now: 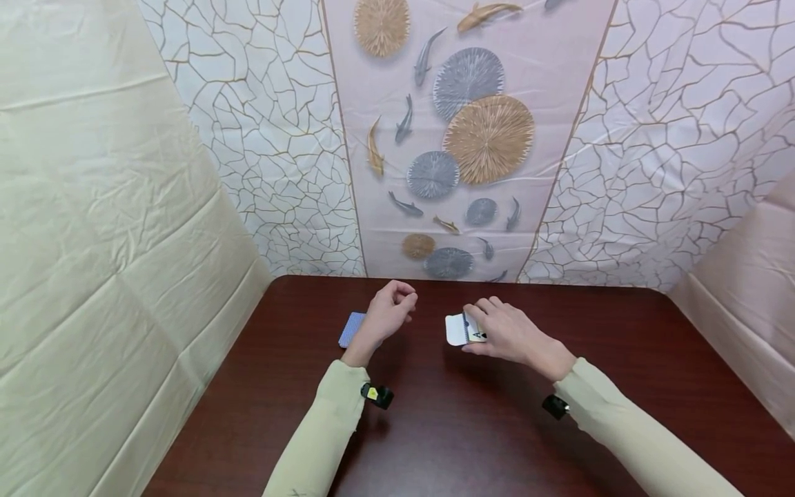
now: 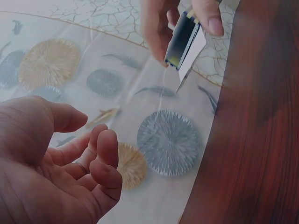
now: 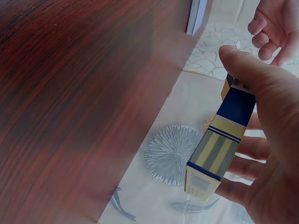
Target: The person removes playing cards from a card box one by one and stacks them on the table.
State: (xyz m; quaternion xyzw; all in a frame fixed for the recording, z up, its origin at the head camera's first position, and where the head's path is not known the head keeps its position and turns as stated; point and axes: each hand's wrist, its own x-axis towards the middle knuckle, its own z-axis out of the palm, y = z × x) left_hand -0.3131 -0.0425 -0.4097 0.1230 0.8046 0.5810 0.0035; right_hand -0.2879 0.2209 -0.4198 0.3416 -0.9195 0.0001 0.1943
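My right hand [image 1: 512, 333] grips a playing-card box [image 3: 216, 148], thumb on one narrow side and fingers on the other. The box is blue, cream and grey, and its white flap [image 1: 456, 330] hangs open toward the left. Looking into its mouth in the left wrist view, the box [image 2: 183, 43] shows a dark inside. My left hand [image 1: 386, 316] hovers left of the box, apart from it, fingers loosely curled around nothing. Just beside the left wrist, a deck of blue-backed playing cards [image 1: 352, 328] lies on the table, partly hidden by that hand.
The dark reddish-brown table [image 1: 428, 428] ends at the back against a patterned cloth [image 1: 435, 228] with fish and round shapes. A pale cloth [image 1: 124, 276] hangs along the left side, another [image 1: 739, 276] along the right. Each wrist wears a small black camera [image 1: 379, 396].
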